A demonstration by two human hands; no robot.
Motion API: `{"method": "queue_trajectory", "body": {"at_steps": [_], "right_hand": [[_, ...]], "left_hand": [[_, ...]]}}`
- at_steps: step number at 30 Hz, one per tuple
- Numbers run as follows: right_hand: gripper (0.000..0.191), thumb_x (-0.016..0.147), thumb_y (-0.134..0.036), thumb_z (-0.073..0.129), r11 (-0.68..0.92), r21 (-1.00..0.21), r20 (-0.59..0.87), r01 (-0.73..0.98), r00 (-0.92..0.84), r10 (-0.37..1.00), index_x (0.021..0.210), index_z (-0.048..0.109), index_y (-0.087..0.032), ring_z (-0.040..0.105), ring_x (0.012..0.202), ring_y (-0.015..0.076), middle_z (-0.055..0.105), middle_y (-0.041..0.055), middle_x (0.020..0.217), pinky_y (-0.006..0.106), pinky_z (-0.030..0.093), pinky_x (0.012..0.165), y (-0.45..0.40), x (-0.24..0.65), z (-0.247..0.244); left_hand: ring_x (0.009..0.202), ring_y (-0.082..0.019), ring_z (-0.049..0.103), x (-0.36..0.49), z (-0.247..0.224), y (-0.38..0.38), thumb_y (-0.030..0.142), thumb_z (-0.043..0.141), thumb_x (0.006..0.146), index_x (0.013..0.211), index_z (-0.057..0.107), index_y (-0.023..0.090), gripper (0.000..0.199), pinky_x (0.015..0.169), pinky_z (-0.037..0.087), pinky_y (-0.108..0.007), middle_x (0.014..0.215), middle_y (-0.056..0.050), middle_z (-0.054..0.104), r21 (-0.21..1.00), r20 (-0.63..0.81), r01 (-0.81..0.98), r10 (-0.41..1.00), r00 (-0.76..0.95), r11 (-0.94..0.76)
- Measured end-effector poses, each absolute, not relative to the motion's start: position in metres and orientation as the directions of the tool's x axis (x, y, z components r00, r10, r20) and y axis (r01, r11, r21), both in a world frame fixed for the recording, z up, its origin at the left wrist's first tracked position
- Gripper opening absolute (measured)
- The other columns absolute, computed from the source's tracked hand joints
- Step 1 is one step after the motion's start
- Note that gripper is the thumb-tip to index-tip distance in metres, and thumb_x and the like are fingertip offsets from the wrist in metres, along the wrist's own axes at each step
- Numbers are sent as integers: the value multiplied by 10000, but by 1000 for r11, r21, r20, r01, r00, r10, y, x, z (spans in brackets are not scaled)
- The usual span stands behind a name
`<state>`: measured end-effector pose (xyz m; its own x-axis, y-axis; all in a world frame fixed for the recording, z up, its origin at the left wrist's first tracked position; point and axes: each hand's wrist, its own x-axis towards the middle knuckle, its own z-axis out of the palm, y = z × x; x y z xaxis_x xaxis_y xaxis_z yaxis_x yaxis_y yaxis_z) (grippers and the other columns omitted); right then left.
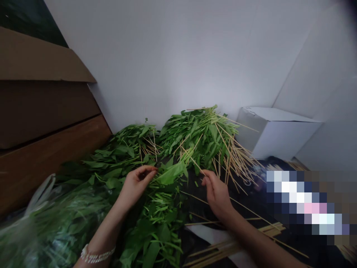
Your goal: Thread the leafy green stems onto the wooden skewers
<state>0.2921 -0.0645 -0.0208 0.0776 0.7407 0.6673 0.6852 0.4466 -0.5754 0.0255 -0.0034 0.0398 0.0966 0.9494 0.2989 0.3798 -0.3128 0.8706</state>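
Note:
My left hand (pixel 138 183) is closed in a pinch at the leafy end of a small bunch of leafy greens (pixel 172 172). The bunch's pale cut stems point up and to the right. My right hand (pixel 216 190) has its fingers closed around a thin bamboo skewer (pixel 197 165), whose far end meets the stems of that bunch. Behind both hands rises a heap of skewered greens (pixel 192 128), with many bare skewer ends (pixel 241 158) sticking out on its right. Cut stems and leaves (pixel 160 212) lie below the bunch, between my forearms.
A clear plastic bag of greens (pixel 64 227) sits at the lower left. Cardboard boxes (pixel 47 108) stand on the left, and a white box (pixel 281 136) stands at the right by the wall (pixel 178 56). Loose skewers (pixel 214 253) lie beneath my right forearm.

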Motion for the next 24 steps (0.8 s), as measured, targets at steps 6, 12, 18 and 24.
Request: {"method": "queue_trajectory", "body": {"at_steps": [6,12,18,24], "right_hand": [[249,990,-250,327,398,-652,603,645,124,788,1099,545,-203,570,646,119,582,-25,729,227,419,641,-63,292,-23],[258,989,-273,339,369,-706,557,604,152,817,1119,549,-197,553,625,116,585,-25,731,226,406,633,-61,292,-22],[267,986,-271,344,363,-710,543,603,141,828,1137,555,-206,555,628,114,588,-29,729,223,403,627,-61,292,-25],[267,982,-263,346,383,-705,550,597,119,827,1129,560,-198,575,654,120,594,-20,732,228,410,635,-63,290,-25]], "left_hand": [[813,-224,613,12,39,3,303,622,785,812,741,226,145,767,440,-307,821,-51,698,556,353,641,849,394,-529],[867,-203,580,5,45,0,203,565,751,803,703,224,149,863,410,-335,881,-24,643,367,222,725,812,540,-583],[869,-227,580,3,38,4,210,594,749,810,723,233,145,846,417,-371,882,-43,639,280,212,762,811,545,-584],[999,-220,604,7,46,2,322,579,852,909,689,216,163,933,430,-351,1013,-59,683,557,519,567,787,333,-607]]}}
